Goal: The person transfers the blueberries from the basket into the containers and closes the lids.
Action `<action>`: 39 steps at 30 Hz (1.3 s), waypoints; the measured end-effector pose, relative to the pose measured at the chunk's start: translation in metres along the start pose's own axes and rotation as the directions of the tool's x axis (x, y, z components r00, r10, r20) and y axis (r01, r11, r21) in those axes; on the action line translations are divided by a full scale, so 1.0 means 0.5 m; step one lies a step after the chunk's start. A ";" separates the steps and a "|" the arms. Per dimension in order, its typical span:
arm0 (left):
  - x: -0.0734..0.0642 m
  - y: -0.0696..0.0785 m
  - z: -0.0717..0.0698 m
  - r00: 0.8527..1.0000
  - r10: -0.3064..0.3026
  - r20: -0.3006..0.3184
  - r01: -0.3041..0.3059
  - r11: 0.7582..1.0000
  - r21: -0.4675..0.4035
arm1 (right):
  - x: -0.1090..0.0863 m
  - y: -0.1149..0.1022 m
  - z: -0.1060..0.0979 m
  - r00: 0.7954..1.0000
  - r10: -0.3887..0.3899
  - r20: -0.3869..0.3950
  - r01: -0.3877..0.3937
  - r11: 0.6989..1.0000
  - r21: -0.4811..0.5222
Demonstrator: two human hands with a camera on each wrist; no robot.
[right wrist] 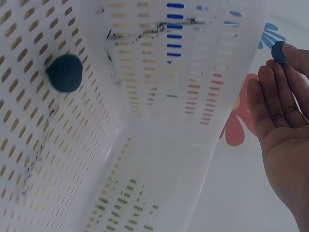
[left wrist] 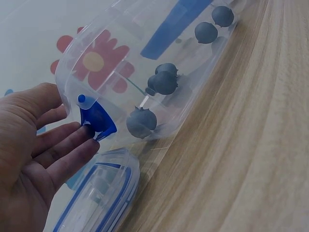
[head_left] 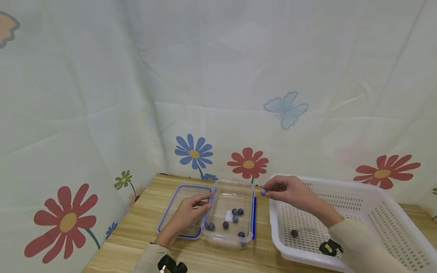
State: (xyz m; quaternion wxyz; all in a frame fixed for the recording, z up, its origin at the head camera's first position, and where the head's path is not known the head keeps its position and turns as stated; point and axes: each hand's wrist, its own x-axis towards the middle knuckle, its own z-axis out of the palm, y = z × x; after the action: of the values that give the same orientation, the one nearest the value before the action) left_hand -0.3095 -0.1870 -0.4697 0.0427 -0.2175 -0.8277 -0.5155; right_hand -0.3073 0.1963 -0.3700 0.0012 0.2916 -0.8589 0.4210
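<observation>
My right hand (head_left: pixel 290 191) pinches a blueberry (head_left: pixel 263 192) between thumb and fingertips, above the left rim of a white perforated basket (head_left: pixel 275 231). In the right wrist view that blueberry (right wrist: pixel 278 51) shows at the fingertips, outside the basket wall. A clear plastic container (head_left: pixel 223 239) to the left holds several blueberries (head_left: pixel 225 225) scattered over its bottom. Beside its left side is my left hand (head_left: pixel 191 210), the fingers extended. In the left wrist view those fingers (left wrist: pixel 72 157) touch the container's blue latch (left wrist: pixel 98 118).
A clear lid with a blue seal (head_left: pixel 169 207) lies left of the container on the wooden table (head_left: pixel 126 242). One blueberry (head_left: pixel 294 233) sits on the basket floor. A blue side latch (head_left: pixel 254 218) sticks out between container and basket. A flower-patterned curtain (head_left: pixel 218 76) hangs behind.
</observation>
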 end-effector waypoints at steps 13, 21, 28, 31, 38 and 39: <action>-0.002 0.001 0.000 1.000 -0.013 -0.002 0.013 1.000 -0.009 | 0.036 -0.019 0.055 0.997 -0.021 0.071 0.020 1.000 0.013; -0.003 0.003 0.000 1.000 -0.008 0.002 0.008 1.000 0.003 | 0.047 -0.022 0.076 0.994 -0.011 0.113 0.008 1.000 0.023; -0.002 0.001 -0.001 1.000 -0.012 -0.001 0.012 1.000 -0.002 | 0.049 -0.020 0.082 0.992 -0.018 0.121 0.017 1.000 0.010; -0.003 0.003 0.000 1.000 -0.015 -0.002 0.015 1.000 0.002 | 0.050 -0.020 0.083 0.993 -0.018 0.120 0.018 1.000 0.004; -0.003 0.007 0.002 1.000 -0.025 -0.003 0.025 1.000 0.012 | 0.050 -0.017 0.080 0.994 -0.014 0.113 0.016 1.000 -0.020; -0.003 0.008 0.002 1.000 -0.024 -0.004 0.025 1.000 0.014 | 0.050 -0.016 0.080 0.994 -0.015 0.110 0.017 1.000 -0.023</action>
State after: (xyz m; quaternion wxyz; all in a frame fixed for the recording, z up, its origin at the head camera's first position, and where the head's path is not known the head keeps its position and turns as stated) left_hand -0.3067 -0.1852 -0.4672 0.0394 -0.2061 -0.8339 -0.5105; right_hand -0.3143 0.1513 -0.3836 -0.0392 0.3211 -0.8603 0.3940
